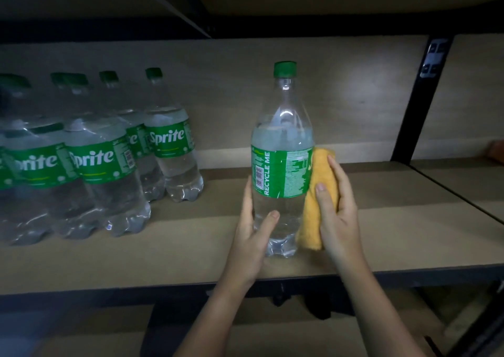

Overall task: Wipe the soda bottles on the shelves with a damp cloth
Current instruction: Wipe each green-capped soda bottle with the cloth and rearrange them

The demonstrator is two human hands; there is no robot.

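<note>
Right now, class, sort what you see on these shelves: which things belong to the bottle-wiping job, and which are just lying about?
Part of the job:
- Sprite bottle, held low by the left hand
- orange cloth, pressed to its side by the right hand
- row of Sprite bottles, waiting on the shelf

Just there:
- black upright post
- reddish object, cut off at the right edge

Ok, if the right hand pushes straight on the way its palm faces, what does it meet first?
The right hand already presses the orange cloth; pushing leftward drives that cloth against the bottle, which the left hand steadies on the far side.
</note>
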